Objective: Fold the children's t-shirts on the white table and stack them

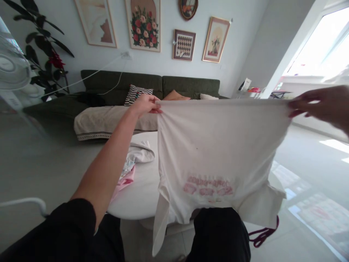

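A white T-shirt (215, 142) hangs upside down in front of me, its hem stretched level at the top and its sleeves and neckline below. Faded pink print shows low on its front. My left hand (145, 104) pinches one hem corner between thumb and fingers. At the other corner, my right hand (320, 105) grips the hem, slightly blurred at the right edge. Behind the shirt stands a white round table (144, 196), partly covered from view. Left of the shirt, a grey-white garment (140, 152) and a pink cloth (127, 180) lie crumpled on the table.
A dark green sofa (188, 85) with cushions and a beige throw (95, 122) stands behind the table. At the left are a white fan (13, 69) and a tall dark-leaved plant (40, 40). A dark red cord (263, 234) hangs at lower right.
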`<control>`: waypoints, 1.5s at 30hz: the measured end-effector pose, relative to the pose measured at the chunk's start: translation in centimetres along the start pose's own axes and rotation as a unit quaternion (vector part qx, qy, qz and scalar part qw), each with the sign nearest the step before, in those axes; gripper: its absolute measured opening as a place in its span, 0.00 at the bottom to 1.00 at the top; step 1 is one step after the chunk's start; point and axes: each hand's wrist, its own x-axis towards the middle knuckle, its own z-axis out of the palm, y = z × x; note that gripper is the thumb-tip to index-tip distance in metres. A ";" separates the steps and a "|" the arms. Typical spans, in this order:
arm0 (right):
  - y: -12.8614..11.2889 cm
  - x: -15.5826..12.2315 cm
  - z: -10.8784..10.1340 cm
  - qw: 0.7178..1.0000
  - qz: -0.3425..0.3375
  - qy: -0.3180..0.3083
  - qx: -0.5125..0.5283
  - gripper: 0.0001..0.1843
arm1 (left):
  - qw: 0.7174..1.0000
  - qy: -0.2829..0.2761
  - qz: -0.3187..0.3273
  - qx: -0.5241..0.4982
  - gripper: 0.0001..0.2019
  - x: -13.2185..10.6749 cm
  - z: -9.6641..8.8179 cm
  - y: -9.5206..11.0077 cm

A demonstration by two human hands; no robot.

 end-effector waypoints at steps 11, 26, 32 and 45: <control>-0.1 0.8 8.2 0.964 -0.203 0.166 0.031 0.21 | 0.964 0.229 0.120 -0.066 0.08 3.0 3.7 -2.1; 24.8 -24.5 9.9 0.965 -0.079 -0.195 -0.154 0.13 | 0.961 -0.137 -0.129 0.204 0.16 -29.8 6.6 -13.6; 26.3 -24.2 9.2 0.909 -0.115 -0.338 -0.215 0.13 | 0.906 -0.291 -0.090 0.293 0.18 -28.8 6.5 -13.0; 17.8 -27.8 19.3 0.801 -0.047 -0.534 -0.268 0.33 | 0.834 -0.427 -0.037 0.347 0.32 -27.4 13.3 -15.9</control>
